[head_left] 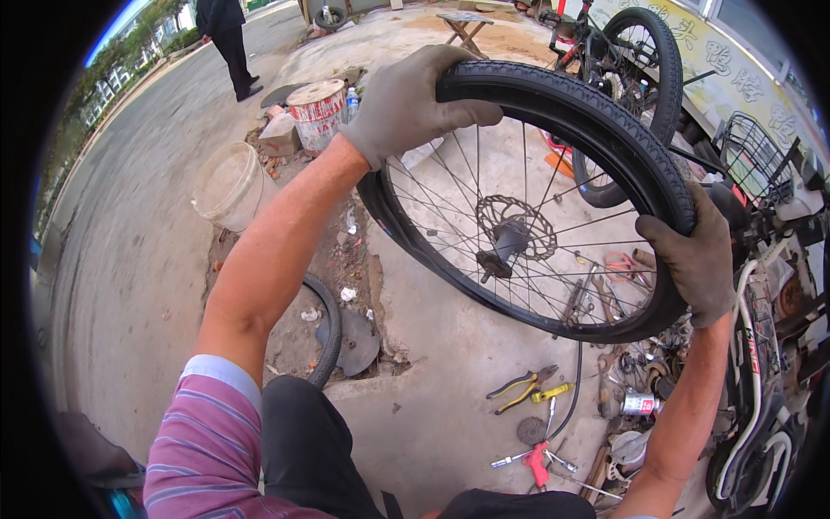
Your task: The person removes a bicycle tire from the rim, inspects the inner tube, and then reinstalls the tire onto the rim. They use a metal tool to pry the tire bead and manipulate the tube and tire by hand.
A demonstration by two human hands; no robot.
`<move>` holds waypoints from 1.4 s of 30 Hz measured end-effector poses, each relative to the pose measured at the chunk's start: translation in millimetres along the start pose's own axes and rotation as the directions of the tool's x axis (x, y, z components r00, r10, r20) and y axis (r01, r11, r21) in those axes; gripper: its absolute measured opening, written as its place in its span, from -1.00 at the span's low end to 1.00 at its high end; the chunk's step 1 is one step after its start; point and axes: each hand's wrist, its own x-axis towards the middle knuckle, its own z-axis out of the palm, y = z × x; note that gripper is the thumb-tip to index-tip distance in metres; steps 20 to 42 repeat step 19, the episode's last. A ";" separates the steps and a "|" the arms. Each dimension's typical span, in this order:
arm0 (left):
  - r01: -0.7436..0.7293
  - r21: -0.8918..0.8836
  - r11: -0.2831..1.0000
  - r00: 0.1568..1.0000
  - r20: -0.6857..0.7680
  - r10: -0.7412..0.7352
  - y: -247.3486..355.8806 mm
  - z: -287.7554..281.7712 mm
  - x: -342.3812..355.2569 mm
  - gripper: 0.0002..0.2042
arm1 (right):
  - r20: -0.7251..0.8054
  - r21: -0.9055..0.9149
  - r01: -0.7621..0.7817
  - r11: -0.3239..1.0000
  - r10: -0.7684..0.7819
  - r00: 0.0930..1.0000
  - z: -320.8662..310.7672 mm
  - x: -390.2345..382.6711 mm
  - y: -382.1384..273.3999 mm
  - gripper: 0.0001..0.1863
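Note:
Between my two hands I hold up a bicycle wheel (473, 292) with black spokes, tilted above the concrete. A brake disc (519, 227) sits round its hub. The black knobbly tyre (577, 97) shows along the far and right side of the rim; whether it is fully seated I cannot tell. My left hand (413, 102), in a grey glove, grips the far left of the tyre, thumb on the inner side. My right hand (696, 259), gloved too, is wrapped round the right side of the tyre, thumb towards the spokes.
Below lie yellow-handled pliers (521, 388), a red air gun (538, 465) with a hose, and several loose tools and parts. A loose tyre (327, 337) and a whitish bucket (228, 186) are at left. Bicycles (644, 69) stand far right; a person (226, 43) stands far left.

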 end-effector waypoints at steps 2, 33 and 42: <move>-0.002 0.009 1.000 1.000 0.010 0.002 -3.2 3.8 1.4 -0.29 | -0.026 -0.068 0.036 0.997 -0.038 0.999 -1.1 3.1 1.1 -0.38; 0.247 -0.209 0.946 0.931 0.323 -0.172 -69.5 -5.0 -4.5 -0.28 | -0.093 -0.126 0.091 0.988 -0.103 0.990 6.2 5.8 17.1 -0.40; 0.247 -0.209 0.946 0.931 0.323 -0.172 -69.5 -5.0 -4.5 -0.28 | -0.093 -0.126 0.091 0.988 -0.103 0.990 6.2 5.8 17.1 -0.40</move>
